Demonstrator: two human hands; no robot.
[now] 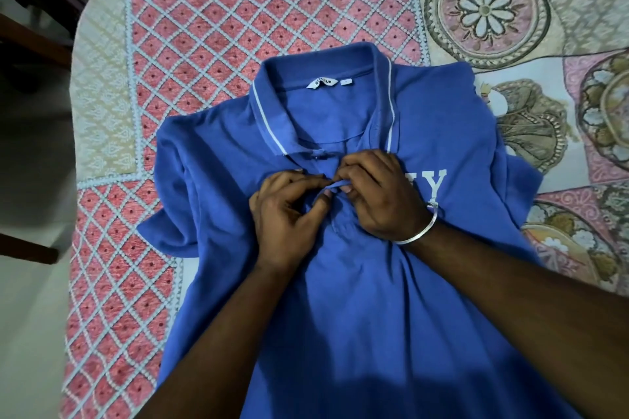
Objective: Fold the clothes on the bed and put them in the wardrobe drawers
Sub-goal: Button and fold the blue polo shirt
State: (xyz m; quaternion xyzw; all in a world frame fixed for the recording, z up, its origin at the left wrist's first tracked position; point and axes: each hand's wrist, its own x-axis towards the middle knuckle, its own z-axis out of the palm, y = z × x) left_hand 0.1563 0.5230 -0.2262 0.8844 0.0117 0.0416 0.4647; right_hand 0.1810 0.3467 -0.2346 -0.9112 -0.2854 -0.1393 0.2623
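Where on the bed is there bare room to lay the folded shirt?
Bare bedspread lies beyond the shirt's collar, and a strip runs along the bed's left edge beside the left sleeve. The floral patch at upper right is free too. The middle is crowded: both hands, left hand and right hand, pinch the shirt there.

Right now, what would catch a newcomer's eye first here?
A blue polo shirt lies front-up across the middle of the patterned bedspread. Both hands meet at its placket: left hand and right hand pinch the fabric there. A silver bangle circles the right wrist.
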